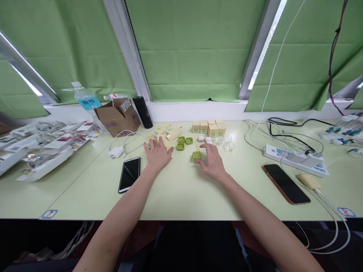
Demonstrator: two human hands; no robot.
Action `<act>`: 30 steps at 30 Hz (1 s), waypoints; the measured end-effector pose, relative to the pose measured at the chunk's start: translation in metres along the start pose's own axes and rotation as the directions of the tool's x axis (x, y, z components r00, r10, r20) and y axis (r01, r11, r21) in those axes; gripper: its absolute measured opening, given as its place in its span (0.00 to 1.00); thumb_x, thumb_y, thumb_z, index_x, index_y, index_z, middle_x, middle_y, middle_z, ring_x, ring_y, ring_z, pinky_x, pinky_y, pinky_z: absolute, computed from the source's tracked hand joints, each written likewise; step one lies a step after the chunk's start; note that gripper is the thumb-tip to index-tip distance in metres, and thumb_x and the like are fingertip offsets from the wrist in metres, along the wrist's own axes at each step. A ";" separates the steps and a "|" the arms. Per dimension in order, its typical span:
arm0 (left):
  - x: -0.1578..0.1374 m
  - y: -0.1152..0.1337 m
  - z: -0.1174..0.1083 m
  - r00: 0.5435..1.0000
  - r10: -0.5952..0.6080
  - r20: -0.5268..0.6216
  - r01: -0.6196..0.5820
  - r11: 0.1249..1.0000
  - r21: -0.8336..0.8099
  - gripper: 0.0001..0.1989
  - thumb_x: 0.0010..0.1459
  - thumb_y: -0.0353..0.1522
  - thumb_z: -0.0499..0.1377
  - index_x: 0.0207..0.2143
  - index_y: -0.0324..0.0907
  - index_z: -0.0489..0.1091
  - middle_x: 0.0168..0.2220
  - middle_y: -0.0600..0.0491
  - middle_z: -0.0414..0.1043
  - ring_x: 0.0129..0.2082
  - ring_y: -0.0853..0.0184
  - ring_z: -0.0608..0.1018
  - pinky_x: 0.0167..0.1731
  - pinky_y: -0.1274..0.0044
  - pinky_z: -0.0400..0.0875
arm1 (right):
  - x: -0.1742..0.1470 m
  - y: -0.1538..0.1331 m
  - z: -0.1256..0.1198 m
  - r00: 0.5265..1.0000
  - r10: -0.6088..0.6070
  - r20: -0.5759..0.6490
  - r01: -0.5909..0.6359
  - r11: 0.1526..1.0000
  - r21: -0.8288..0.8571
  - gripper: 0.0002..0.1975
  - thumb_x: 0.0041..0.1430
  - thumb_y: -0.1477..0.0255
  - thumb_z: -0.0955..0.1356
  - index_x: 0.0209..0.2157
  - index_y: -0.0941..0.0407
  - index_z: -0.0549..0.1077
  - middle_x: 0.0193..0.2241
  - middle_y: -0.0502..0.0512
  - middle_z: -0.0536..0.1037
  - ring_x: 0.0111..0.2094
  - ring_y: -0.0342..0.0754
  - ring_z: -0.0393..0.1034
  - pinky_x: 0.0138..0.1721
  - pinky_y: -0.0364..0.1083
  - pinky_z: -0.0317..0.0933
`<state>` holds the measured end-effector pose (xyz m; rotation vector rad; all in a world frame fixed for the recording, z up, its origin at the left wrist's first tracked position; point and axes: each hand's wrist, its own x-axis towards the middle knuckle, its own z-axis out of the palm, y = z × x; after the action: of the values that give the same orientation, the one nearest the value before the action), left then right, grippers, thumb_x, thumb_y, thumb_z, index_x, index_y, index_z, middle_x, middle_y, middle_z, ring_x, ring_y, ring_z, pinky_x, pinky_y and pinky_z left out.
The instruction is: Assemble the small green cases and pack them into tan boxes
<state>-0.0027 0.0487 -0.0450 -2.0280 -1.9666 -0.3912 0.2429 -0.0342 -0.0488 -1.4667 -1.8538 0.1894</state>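
My left hand [158, 153] lies with spread fingers on several flat, unfolded tan cartons [171, 133] with green labels. My right hand [212, 160] is curved beside a small clear container with a green lid [196, 155] and a pale loop on top. Its thumb is at the container's right side, and its fingers are apart; whether the thumb touches is hard to tell. Between my hands and a little farther back sit three small green square caps [180, 146]. Behind my right hand are small pink pieces [208, 139] and several clear round cups [227, 141].
Several folded tan boxes [216, 129] stand at the back. Phones lie left [129, 175] and right [286, 183]. A power strip [295, 160] with cables is on the right. A cardboard box [117, 118], black cylinder [143, 112] and packaged goods [53, 145] stand at the left.
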 end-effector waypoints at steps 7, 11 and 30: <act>-0.002 -0.001 0.002 0.998 0.047 0.036 -0.048 0.998 0.029 0.36 0.67 0.47 0.51 0.65 0.27 0.65 0.72 0.22 0.54 0.76 0.38 0.51 0.69 0.43 0.43 | 0.000 -0.001 0.000 1.000 -0.005 -0.003 0.005 1.000 -0.005 0.25 0.59 0.68 0.70 0.57 0.53 0.66 0.59 0.64 0.72 0.61 0.66 0.64 0.53 0.63 0.71; -0.007 0.005 -0.004 0.996 0.091 0.009 -0.091 0.996 -0.008 0.32 0.65 0.44 0.54 0.63 0.31 0.68 0.66 0.25 0.66 0.73 0.37 0.57 0.69 0.44 0.44 | 0.000 0.000 0.001 1.000 -0.011 -0.011 0.011 1.000 -0.011 0.24 0.60 0.68 0.70 0.57 0.53 0.66 0.59 0.64 0.72 0.60 0.65 0.65 0.55 0.64 0.70; -0.034 0.029 -0.027 0.871 0.228 -0.436 -0.413 0.821 -0.395 0.29 0.71 0.40 0.52 0.68 0.35 0.58 0.64 0.31 0.70 0.63 0.45 0.75 0.54 0.61 0.71 | -0.004 -0.009 0.003 0.957 -0.257 -0.138 0.276 0.951 0.140 0.31 0.66 0.73 0.66 0.68 0.47 0.61 0.60 0.64 0.59 0.58 0.60 0.69 0.60 0.67 0.70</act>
<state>0.0249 0.0066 -0.0337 -2.3018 -1.3412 -1.1795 0.2344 -0.0397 -0.0485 -1.0840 -1.8728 0.1118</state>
